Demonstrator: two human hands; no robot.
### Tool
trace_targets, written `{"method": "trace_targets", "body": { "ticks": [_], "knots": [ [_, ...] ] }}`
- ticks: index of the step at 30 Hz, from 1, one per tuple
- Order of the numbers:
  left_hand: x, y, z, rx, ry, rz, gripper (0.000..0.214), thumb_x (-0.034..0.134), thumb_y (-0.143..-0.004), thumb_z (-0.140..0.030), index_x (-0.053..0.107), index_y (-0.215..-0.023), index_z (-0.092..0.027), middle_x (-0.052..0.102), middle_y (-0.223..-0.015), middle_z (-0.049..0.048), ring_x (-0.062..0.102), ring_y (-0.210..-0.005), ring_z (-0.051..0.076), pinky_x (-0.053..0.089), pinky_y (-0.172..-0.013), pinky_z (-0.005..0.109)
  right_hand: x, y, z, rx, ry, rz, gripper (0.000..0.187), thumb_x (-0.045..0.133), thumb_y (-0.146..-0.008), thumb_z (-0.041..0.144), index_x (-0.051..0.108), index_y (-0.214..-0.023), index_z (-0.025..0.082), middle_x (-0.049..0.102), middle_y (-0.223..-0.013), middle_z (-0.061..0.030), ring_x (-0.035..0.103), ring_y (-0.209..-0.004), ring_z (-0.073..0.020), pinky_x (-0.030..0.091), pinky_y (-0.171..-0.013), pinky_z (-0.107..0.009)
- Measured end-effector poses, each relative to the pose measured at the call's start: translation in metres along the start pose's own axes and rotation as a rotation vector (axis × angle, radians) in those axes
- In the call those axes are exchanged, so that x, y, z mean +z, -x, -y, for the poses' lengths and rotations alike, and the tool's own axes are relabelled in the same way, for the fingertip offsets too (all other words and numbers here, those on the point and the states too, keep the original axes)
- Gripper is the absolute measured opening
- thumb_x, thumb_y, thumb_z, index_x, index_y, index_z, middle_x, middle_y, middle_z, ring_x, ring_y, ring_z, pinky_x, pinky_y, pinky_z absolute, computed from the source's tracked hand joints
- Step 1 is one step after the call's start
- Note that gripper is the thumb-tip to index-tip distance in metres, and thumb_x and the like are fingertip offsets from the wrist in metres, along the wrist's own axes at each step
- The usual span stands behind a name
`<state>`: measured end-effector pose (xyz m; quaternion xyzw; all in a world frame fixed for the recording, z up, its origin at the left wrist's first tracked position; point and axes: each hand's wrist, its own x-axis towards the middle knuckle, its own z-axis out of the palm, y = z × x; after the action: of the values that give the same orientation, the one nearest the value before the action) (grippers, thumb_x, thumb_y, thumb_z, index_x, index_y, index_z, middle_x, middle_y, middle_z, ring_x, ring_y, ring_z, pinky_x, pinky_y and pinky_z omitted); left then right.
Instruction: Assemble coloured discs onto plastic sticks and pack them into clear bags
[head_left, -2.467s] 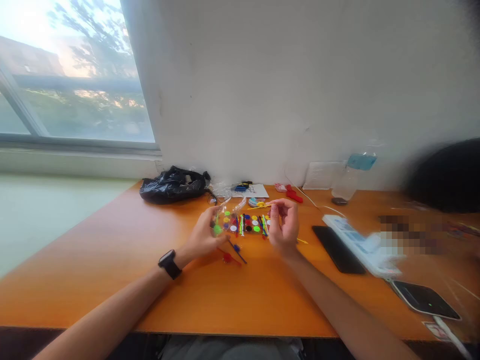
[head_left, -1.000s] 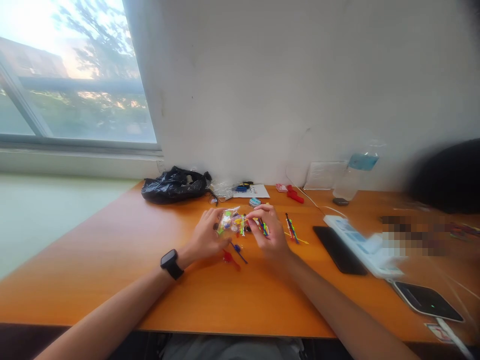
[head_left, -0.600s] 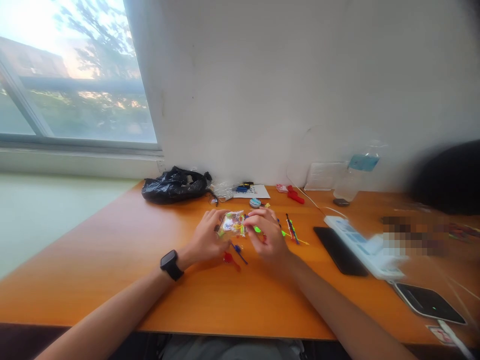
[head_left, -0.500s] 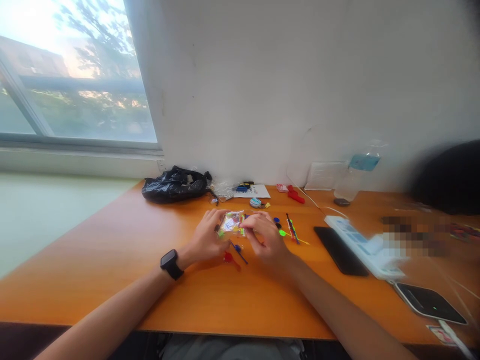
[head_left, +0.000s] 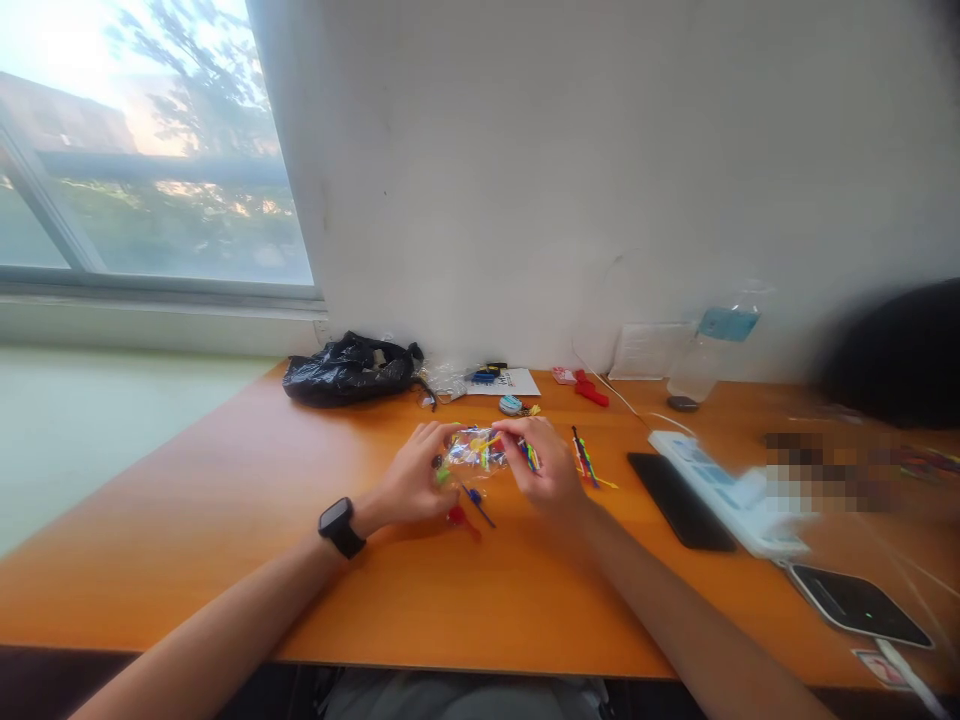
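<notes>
A clear plastic bag of small colourful pieces lies between my hands over the desk. My left hand is closed on the bag's left side, a black watch on that wrist. In the fingertips of my right hand is a thin yellow plastic piece, its rounder end over the bag. Below the bag lie a blue stick piece and a red piece. Several coloured sticks are laid close together right of my right hand. Whether the yellow piece is inside the bag's mouth I cannot tell.
A black plastic bag sits at the back left by the wall. To the right are a black phone, a white case and a charging pad. A clear bottle stands behind; a dark blurred shape fills the far right.
My right hand has moved slightly right, away from the bag, and the yellow piece now shows in its fingers. The bag's contents are turned differently; my left hand stays almost still.
</notes>
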<state>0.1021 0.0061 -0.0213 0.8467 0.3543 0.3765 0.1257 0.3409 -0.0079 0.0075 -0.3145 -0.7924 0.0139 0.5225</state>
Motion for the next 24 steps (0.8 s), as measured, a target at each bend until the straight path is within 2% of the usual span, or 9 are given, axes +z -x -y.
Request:
{"method": "trace_targets", "body": {
  "ticks": [4,9,13,16,19,24],
  "knots": [
    [0.0001,0.0004,0.0007,0.003,0.02,-0.016,0.068,0.073,-0.073,-0.022,0.051,-0.137,-0.026,0.063,-0.125,0.0081,0.058,-0.11,0.03,0.05,-0.095,0.044,-0.005,-0.0064,-0.0019,0.029,-0.011,0.057,0.016,0.061,-0.102,0.018,0.072,-0.108,0.028,0.077,-0.1,-0.0028,0.068,-0.091,-0.0232,0.05,-0.088,-0.043],
    [0.0007,-0.0002,0.0002,-0.006,0.018,-0.037,0.062,0.071,-0.076,-0.022,0.052,-0.135,-0.026,0.064,-0.124,0.0086,0.059,-0.109,0.03,0.051,-0.096,0.045,-0.0038,-0.0056,-0.003,0.082,-0.069,0.111,0.01,0.072,-0.096,0.02,0.077,-0.097,0.028,0.074,-0.089,-0.0031,0.065,-0.09,-0.0243,0.053,-0.085,-0.043],
    [-0.0012,-0.0009,-0.0011,-0.016,0.017,-0.036,0.058,0.069,-0.077,-0.021,0.054,-0.134,-0.025,0.064,-0.123,0.0087,0.059,-0.108,0.029,0.051,-0.094,0.044,-0.0029,-0.0034,-0.0013,0.198,-0.092,0.067,0.007,0.074,-0.092,0.02,0.076,-0.091,0.027,0.071,-0.098,-0.006,0.064,-0.108,-0.0272,0.055,-0.09,-0.044],
    [-0.0027,-0.0008,-0.0012,-0.024,0.028,-0.028,0.06,0.069,-0.077,-0.021,0.054,-0.136,-0.025,0.064,-0.123,0.0088,0.059,-0.11,0.029,0.051,-0.096,0.045,-0.004,-0.0036,0.0002,0.184,-0.068,-0.004,0.011,0.071,-0.092,0.017,0.074,-0.089,0.027,0.073,-0.097,-0.0056,0.059,-0.122,-0.0303,0.051,-0.101,-0.05],
    [-0.0036,-0.0002,-0.0008,-0.033,0.045,-0.027,0.062,0.067,-0.078,-0.022,0.054,-0.138,-0.025,0.063,-0.125,0.009,0.058,-0.113,0.03,0.05,-0.099,0.046,-0.0046,-0.0043,0.001,0.171,-0.07,-0.034,0.013,0.07,-0.091,0.016,0.074,-0.09,0.027,0.073,-0.091,-0.0052,0.059,-0.123,-0.0306,0.052,-0.102,-0.051],
    [-0.0027,0.0007,0.0003,-0.012,0.095,-0.012,0.065,0.067,-0.076,-0.021,0.051,-0.139,-0.026,0.062,-0.128,0.0086,0.058,-0.114,0.03,0.052,-0.097,0.044,-0.0021,-0.003,-0.0006,0.172,-0.095,0.092,0.015,0.068,-0.092,0.015,0.077,-0.089,0.026,0.071,-0.105,-0.0077,0.063,-0.119,-0.0291,0.055,-0.096,-0.047]
  ]
}}
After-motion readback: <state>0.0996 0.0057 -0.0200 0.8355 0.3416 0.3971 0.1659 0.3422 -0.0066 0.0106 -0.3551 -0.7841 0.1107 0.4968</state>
